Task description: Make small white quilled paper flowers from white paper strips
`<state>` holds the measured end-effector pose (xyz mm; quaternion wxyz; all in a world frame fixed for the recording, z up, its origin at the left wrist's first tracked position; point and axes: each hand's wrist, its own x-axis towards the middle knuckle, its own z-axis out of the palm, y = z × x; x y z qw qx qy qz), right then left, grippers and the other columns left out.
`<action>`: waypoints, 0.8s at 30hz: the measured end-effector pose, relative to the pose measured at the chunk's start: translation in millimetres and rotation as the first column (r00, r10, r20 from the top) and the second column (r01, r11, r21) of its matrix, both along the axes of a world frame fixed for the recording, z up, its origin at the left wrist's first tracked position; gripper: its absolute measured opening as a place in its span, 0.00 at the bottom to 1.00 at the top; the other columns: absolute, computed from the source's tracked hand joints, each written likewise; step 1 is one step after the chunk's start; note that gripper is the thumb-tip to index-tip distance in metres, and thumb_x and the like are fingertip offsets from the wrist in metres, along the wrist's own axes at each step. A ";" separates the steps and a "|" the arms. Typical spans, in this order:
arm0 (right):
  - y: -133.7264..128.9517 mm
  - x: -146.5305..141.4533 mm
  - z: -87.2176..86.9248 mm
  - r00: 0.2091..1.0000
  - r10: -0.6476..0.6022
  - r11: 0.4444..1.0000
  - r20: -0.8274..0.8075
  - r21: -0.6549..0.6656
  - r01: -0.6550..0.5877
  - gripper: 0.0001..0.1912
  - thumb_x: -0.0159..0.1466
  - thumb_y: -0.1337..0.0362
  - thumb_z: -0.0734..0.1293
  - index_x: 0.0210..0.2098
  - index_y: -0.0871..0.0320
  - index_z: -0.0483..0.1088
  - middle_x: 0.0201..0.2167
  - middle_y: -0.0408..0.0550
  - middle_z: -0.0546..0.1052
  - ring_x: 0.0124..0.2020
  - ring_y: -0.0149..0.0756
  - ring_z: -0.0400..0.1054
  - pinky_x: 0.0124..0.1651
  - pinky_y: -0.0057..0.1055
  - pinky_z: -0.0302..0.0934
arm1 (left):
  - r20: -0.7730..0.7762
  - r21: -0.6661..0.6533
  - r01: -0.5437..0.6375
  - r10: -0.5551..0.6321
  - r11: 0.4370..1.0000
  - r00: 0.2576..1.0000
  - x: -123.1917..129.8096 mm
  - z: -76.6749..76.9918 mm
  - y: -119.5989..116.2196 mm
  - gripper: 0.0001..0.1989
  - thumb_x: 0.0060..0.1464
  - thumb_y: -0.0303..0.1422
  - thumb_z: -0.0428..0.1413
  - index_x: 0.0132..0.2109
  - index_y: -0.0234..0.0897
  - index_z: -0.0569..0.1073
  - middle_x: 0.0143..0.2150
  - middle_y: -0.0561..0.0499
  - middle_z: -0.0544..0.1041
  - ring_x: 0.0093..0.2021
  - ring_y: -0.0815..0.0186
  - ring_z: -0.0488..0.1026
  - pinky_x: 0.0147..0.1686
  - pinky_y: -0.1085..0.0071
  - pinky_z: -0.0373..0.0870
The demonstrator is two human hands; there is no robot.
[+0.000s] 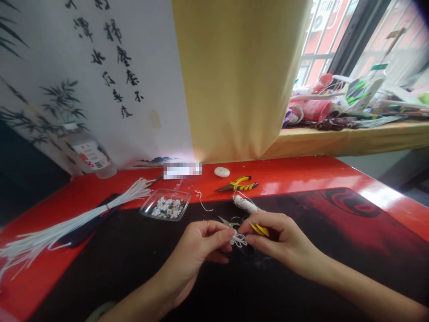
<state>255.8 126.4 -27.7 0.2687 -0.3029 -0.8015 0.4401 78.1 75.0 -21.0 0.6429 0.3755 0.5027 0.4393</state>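
My left hand (pixel 209 241) is closed in a pinch on a small knot of white looped cord (pixel 239 240), held a little above the black mat. On the right side of the loops, the thumb and forefinger of my right hand (pixel 276 235) are closed at the cord. Tucked among the right fingers is a yellow two-part item (pixel 259 229), whose kind I cannot make out. Behind and partly under my hands lie scissors (pixel 229 222) with dark handles, mostly hidden. A spool of white thread (pixel 245 204) rests just beyond my right hand.
On the red table (pixel 284 172) are yellow-and-black pliers (pixel 239 184) and a white oval object (pixel 221 171). A clear tray (pixel 144 210) holds beads. White cords (pixel 100 214) lie bundled at left, near a plastic bottle (pixel 92 154). A cluttered sill (pixel 351 134) stands right.
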 end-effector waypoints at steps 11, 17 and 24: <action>-0.3 1.9 -1.3 0.995 0.020 0.976 0.095 0.213 -0.040 0.01 0.60 0.67 0.61 0.31 0.57 0.64 0.27 0.41 0.68 0.27 0.27 0.60 0.30 0.24 0.55 | -0.048 0.018 0.013 -0.013 1.000 0.999 0.3 -1.7 -2.4 0.09 0.45 0.35 0.58 0.29 0.32 0.75 0.24 0.53 0.71 0.27 0.72 0.66 0.26 0.77 0.64; 0.2 1.6 0.6 0.994 0.043 0.972 0.102 0.224 -0.065 0.02 0.60 0.69 0.61 0.31 0.57 0.63 0.26 0.41 0.66 0.27 0.27 0.59 0.30 0.23 0.54 | -0.062 0.019 0.005 -0.004 1.000 0.998 1.7 -3.5 -1.7 0.10 0.45 0.37 0.58 0.29 0.32 0.75 0.25 0.53 0.71 0.27 0.72 0.67 0.27 0.77 0.65; -0.2 0.5 -1.8 0.996 0.037 0.981 0.083 0.187 -0.052 0.02 0.60 0.68 0.61 0.30 0.56 0.64 0.27 0.41 0.67 0.28 0.28 0.60 0.31 0.24 0.55 | -0.064 0.032 0.004 -0.002 0.999 0.998 0.0 -5.4 -3.1 0.10 0.45 0.36 0.58 0.30 0.32 0.74 0.26 0.53 0.72 0.28 0.72 0.67 0.27 0.78 0.65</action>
